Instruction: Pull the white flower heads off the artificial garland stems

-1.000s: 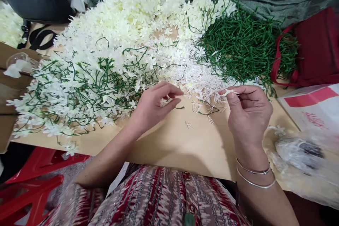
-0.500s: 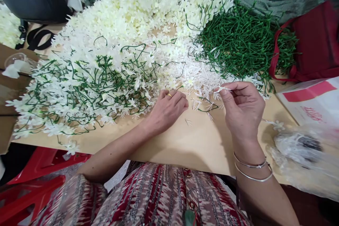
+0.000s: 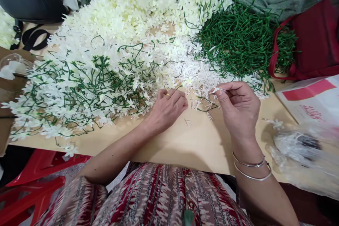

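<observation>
My right hand [image 3: 239, 111] pinches a small white stamen piece [image 3: 217, 90] between thumb and fingertips, raised a little over the table. My left hand [image 3: 169, 107] rests on the tabletop by the flower pile, its fingers curled inward; what they hold, if anything, is hidden. Between the hands lie loose white stamen pieces [image 3: 195, 103] and a thin green stem [image 3: 215, 106]. Just beyond is a heap of white stamens [image 3: 200, 70]. To the left spreads a pile of white artificial flowers [image 3: 79, 84] on green stems.
Cream flower heads [image 3: 137, 7] are heaped at the back, with green stems [image 3: 238, 39] piled to their right. A red bag [image 3: 317, 42], a white box [image 3: 309, 102] and a clear plastic bag [image 3: 299, 148] line the right side. A black bag [image 3: 29, 0] sits back left.
My right hand has shifted slightly left with the white stamen piece still pinched. My left hand keeps its curled pose in almost the same place.
</observation>
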`<state>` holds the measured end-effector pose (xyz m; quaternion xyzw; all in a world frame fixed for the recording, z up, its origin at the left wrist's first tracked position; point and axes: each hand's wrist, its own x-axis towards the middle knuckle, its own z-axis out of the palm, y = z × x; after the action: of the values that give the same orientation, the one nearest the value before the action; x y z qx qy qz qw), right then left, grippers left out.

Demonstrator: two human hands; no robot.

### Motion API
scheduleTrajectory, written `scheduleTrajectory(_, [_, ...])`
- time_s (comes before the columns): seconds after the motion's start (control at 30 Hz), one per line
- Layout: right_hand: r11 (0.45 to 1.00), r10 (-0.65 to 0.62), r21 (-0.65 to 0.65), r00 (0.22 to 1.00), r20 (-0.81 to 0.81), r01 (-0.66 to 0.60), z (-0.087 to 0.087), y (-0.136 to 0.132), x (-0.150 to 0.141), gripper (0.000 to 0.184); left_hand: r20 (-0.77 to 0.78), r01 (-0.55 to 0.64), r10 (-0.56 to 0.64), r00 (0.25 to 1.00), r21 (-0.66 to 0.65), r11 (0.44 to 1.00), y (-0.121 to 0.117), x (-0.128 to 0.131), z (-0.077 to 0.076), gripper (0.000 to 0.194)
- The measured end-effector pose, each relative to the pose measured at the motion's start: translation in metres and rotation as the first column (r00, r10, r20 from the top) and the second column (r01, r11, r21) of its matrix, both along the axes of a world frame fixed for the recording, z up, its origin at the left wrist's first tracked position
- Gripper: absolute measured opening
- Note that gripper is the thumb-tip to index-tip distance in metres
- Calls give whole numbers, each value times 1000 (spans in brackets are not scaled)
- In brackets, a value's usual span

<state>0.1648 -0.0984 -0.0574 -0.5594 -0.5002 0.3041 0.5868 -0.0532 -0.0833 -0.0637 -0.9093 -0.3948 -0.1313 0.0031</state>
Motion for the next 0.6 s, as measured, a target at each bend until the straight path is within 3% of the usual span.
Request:
scheduleTrajectory(0.23, [1000, 15, -1, 1000, -8, -15, 0, 1, -3, 11, -1, 10, -10, 1000, -37, 999, -1, 3, -4, 22])
scheduleTrajectory(0.3, [1000, 13, -7, 1000, -14, -13, 1, 1, -3, 11, 90, 30, -25, 996, -55, 998, -2, 4, -1, 24])
scheduleTrajectory(0.37, [1000, 12, -16, 1000, -22, -12, 2, 1, -3, 10, 303, 64, -34, 952, -90, 994, -4, 3, 3, 21])
scheduleTrajectory(0.43, [999, 19, -32, 999, -31, -20, 3, 0, -3, 10, 566, 96, 16, 824, -168, 981, -5, 3, 9, 19])
scheduleTrajectory(0.5, [997, 49, -53, 997, -55, -51, 3, 0, -3, 10, 768, 178, 161, 620, -338, 924, -6, 3, 14, 22])
scheduleTrajectory(0.6, [983, 143, -91, 978, -149, -158, 1, -1, -3, 10, 818, 414, 444, 364, -570, 710, -6, 6, 16, 30])
